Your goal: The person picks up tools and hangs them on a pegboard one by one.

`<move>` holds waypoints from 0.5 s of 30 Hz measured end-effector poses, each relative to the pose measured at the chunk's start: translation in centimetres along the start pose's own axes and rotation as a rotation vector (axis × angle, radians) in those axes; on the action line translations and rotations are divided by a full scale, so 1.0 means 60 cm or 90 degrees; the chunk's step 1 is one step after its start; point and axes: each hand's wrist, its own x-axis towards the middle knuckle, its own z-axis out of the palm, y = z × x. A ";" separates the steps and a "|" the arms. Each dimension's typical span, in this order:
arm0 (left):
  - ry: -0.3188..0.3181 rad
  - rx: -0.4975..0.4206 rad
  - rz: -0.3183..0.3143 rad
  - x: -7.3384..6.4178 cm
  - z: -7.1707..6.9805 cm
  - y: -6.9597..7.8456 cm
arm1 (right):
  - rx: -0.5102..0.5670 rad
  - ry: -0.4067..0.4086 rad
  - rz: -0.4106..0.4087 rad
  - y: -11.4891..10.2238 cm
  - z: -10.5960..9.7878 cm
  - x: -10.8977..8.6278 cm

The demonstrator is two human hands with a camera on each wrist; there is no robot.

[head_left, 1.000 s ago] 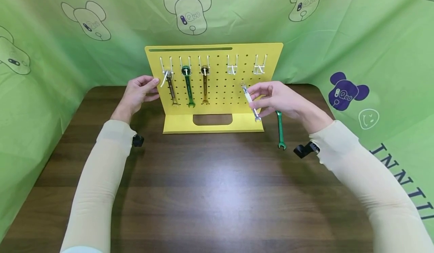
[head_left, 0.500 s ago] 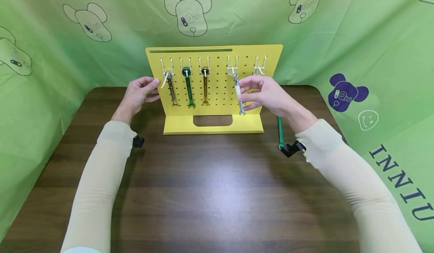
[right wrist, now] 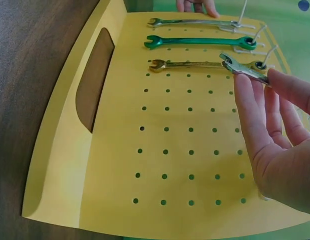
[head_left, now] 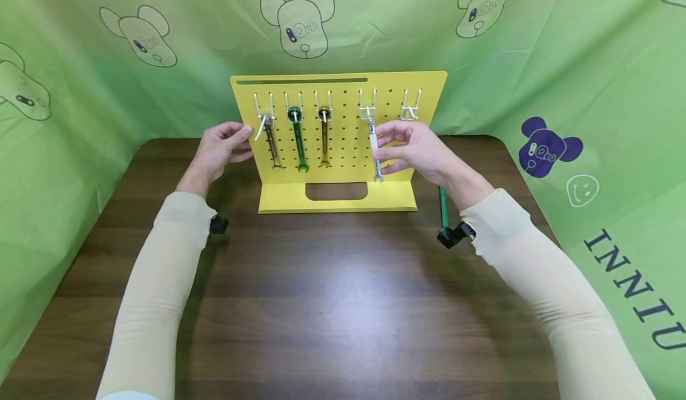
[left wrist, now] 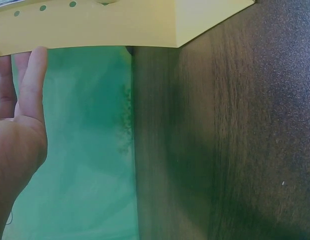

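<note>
A yellow pegboard point(head_left: 348, 144) stands upright, with white hooks along its upper part. My left hand point(head_left: 220, 147) pinches the board's left edge. Between thumb and fingers, my right hand point(head_left: 412, 147) holds a silver wrench point(head_left: 374, 144) in front of the board. Its ring end is up at the fourth hook point(head_left: 367, 109); whether the hook passes through the ring is too small to tell. In the right wrist view the silver wrench point(right wrist: 245, 70) points its open jaw toward the board's base. A silver wrench point(head_left: 272, 144), a green wrench point(head_left: 298, 141) and a gold-brown wrench point(head_left: 324, 138) hang on the left hooks.
Another green wrench point(head_left: 443, 206) lies on the dark wooden table point(head_left: 321, 299) right of the board, partly hidden by the right wrist and its black camera mount point(head_left: 452, 236). A fifth hook point(head_left: 409, 109) at the right bears no wrench. Green printed cloth point(head_left: 214, 43) surrounds the table.
My right hand has carried the silver wrench left and up from the board's lower right to the fourth hook, slowing over the last half second. My left hand has stayed on the board's edge.
</note>
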 end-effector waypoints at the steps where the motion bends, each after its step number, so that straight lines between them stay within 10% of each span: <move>1: 0.000 0.000 0.000 0.000 0.000 0.000 | 0.002 -0.001 0.002 0.002 0.000 0.001; 15: 0.001 0.010 0.004 -0.004 0.002 0.002 | 0.058 0.039 0.028 0.015 0.000 0.026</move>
